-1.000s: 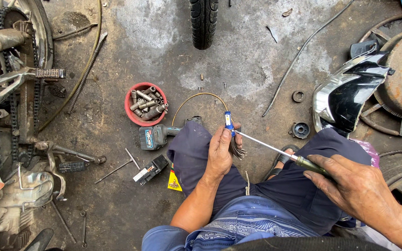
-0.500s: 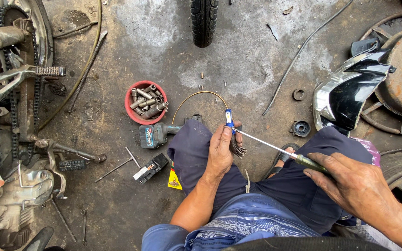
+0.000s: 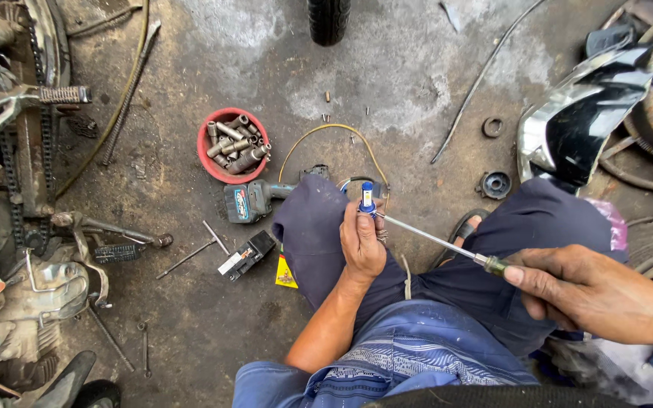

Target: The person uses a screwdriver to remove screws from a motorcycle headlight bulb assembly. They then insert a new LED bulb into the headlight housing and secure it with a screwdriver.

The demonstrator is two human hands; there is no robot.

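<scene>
My left hand [image 3: 361, 242] rests on my left knee and grips a small blue-and-white part [image 3: 367, 197] with wires hanging from it. My right hand [image 3: 585, 291] holds the handle of a long screwdriver [image 3: 432, 242], whose metal shaft runs up-left so that its tip meets the small part at my left fingers. I am sitting on the concrete floor in dark blue trousers [image 3: 447, 279], one sandal [image 3: 464, 228] showing between my knees.
A red bowl of sockets [image 3: 233, 146] sits left of my knee, with a cordless power tool [image 3: 251, 201], a small black part [image 3: 247, 255] and a T-wrench [image 3: 190, 255] below it. Motorcycle frame and engine [image 3: 17, 227] fill the left; a black fairing [image 3: 580, 121] lies right; a tyre [image 3: 329, 19] stands above.
</scene>
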